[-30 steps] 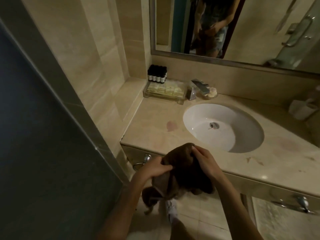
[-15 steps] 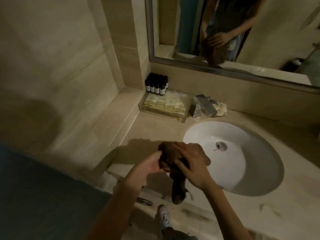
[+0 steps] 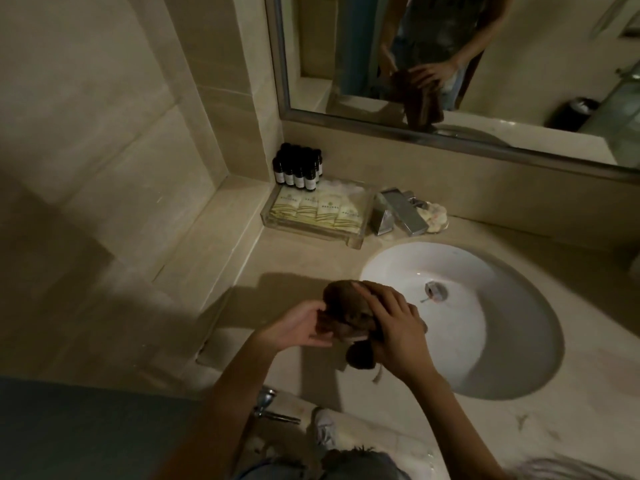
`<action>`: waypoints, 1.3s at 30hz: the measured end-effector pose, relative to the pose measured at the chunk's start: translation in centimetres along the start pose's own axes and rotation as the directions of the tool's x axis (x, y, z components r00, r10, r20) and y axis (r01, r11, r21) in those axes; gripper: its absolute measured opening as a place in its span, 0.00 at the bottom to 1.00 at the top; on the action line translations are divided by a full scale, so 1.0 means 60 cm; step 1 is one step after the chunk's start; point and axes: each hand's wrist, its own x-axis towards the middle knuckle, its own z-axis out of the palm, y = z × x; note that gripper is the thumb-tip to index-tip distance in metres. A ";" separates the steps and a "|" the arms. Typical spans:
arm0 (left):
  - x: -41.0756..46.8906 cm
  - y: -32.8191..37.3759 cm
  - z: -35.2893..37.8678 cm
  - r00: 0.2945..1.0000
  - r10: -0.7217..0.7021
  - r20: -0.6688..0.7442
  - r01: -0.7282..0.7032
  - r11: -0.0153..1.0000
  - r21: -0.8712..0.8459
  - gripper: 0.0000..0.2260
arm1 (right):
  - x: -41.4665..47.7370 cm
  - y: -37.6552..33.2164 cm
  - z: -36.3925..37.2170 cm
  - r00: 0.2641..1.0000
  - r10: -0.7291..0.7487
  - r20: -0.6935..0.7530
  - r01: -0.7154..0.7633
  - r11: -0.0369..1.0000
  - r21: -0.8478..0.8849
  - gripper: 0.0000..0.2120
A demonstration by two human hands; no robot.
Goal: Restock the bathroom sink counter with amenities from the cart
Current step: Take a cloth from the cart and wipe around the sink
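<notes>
Holding a brown cloth [image 3: 346, 306] bunched between both hands, the person stands at the front edge of the counter [image 3: 304, 261], just left of the basin [image 3: 512, 327]. The left hand [image 3: 298, 325] grips the cloth's left side, thumb on top and fingers underneath. The right hand [image 3: 398, 332] lies over the top with its fingers curled round the bundle, and a loose end hangs below it. The cloth is raised above the counter and casts a shadow on the stone, so it is not yet set down.

At the back left corner a cluster of small dark bottles [image 3: 298, 168] stands upright against the wall. Just in front of them a clear tray [image 3: 353, 241] holds a neat row of pale packets [image 3: 311, 214]. The tap [image 3: 401, 211] sits beside the tray, behind the basin, with something pale and crumpled just to its right; I cannot tell what it is.

Judging from this, the bottles and packets look stocked already. Whether the cloth is an amenity to be folded and placed or a rag for wiping is unclear. The cart is out of sight, so what remains on it cannot be told. The counter's right end is largely out of view.
</notes>
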 end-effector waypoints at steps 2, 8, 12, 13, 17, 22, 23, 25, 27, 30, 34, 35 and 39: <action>0.006 -0.012 -0.014 0.978 0.061 -0.199 -0.023 0.982 0.189 0.10 | -0.013 0.001 0.008 0.997 0.082 0.014 -0.081 0.995 -0.062 0.40; 0.005 -0.121 -0.093 0.663 0.642 -0.385 0.151 0.389 0.909 0.31 | -0.103 -0.035 0.089 0.977 0.165 0.134 -0.150 0.982 -0.113 0.32; 0.022 -0.195 -0.112 0.733 0.559 -0.389 0.271 0.285 0.920 0.38 | -0.139 -0.067 0.148 0.969 0.040 0.244 -0.004 0.989 -0.148 0.30; 0.026 -0.204 -0.117 0.734 0.563 -0.379 0.271 0.269 0.924 0.40 | -0.139 -0.068 0.155 0.968 0.027 0.251 0.011 0.989 -0.147 0.30; 0.036 -0.208 -0.122 0.754 0.530 -0.388 0.294 0.256 0.921 0.38 | -0.118 -0.050 0.151 0.962 -0.015 0.274 0.057 0.988 -0.145 0.25; 0.044 -0.211 -0.126 0.760 0.520 -0.391 0.291 0.265 0.919 0.44 | -0.081 -0.001 0.113 0.952 -0.064 0.298 0.108 0.985 -0.134 0.35; 0.044 -0.212 -0.128 0.753 0.523 -0.400 0.299 0.269 0.915 0.43 | -0.082 0.005 0.116 0.951 -0.058 0.303 0.096 0.989 -0.111 0.38; 0.044 -0.211 -0.128 0.738 0.529 -0.419 0.306 0.291 0.906 0.39 | -0.091 0.009 0.134 0.936 -0.100 0.337 0.131 0.989 -0.071 0.39; 0.046 -0.213 -0.131 0.737 0.536 -0.412 0.297 0.290 0.910 0.35 | -0.096 0.013 0.159 0.919 -0.173 0.354 0.210 0.975 -0.069 0.35; 0.052 -0.213 -0.134 0.723 0.563 -0.401 0.287 0.283 0.915 0.34 | -0.069 0.020 0.185 0.948 -0.128 0.293 0.156 0.985 -0.077 0.29; 0.049 -0.193 -0.128 0.773 0.493 -0.400 0.306 0.262 0.915 0.39 | 0.024 0.026 0.199 0.971 0.029 0.236 -0.004 0.994 -0.106 0.29; 0.051 -0.194 -0.130 0.768 0.503 -0.396 0.306 0.255 0.917 0.40 | 0.052 0.032 0.200 0.970 0.070 0.234 -0.044 0.992 -0.116 0.29; 0.062 -0.212 -0.137 0.764 0.485 -0.426 0.316 0.294 0.902 0.35 | 0.172 0.059 0.208 0.952 0.233 0.200 -0.204 0.966 -0.157 0.27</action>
